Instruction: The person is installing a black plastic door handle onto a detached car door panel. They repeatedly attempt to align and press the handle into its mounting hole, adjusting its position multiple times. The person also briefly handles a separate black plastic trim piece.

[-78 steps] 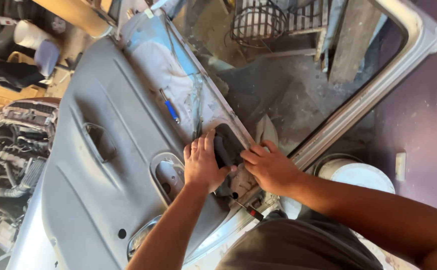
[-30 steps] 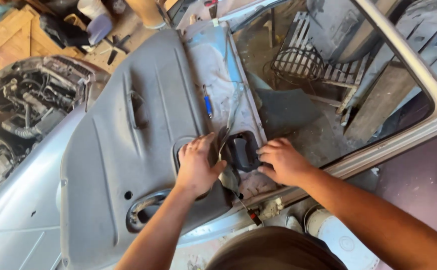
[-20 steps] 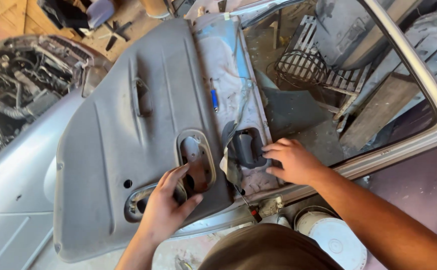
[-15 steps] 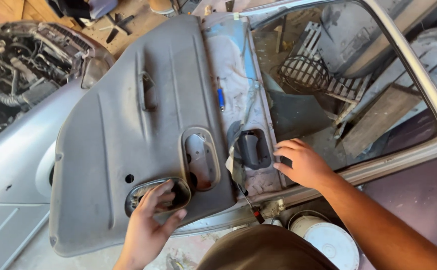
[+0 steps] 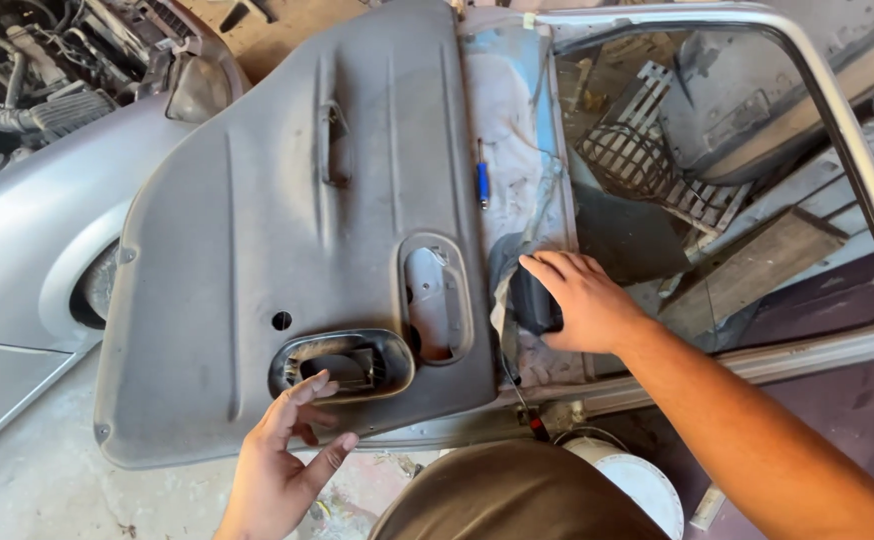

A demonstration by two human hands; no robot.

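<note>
A grey door panel lies across a car door that rests flat, its window frame open to the clutter below. The left hand sits at 6 o'clock of the panel, fingers loosely spread, fingertips touching the lower rim of the oval pocket; it grips nothing. The right hand is at 3 o'clock of the panel, curled over a dark handle piece just past the panel's right edge, fingers pressed down on it; whether it truly clasps the piece I cannot tell. A blue screwdriver lies on the bare door skin at 1 o'clock of that hand. A second tool with a red tip hangs near the door's lower edge, and a white bucket stands beneath at 5 o'clock.

Risks, as I judge them: the panel looks only partly seated, so a pull from the left hand alone could flex it and crack the thin plastic around the pocket or the handle recess. The dark piece may snag the loose plastic sheet beside it and tear it. The screwdriver lies unsecured and could roll off if the door is jolted. Bare fingers near the sheet-metal edges could be cut.
</note>
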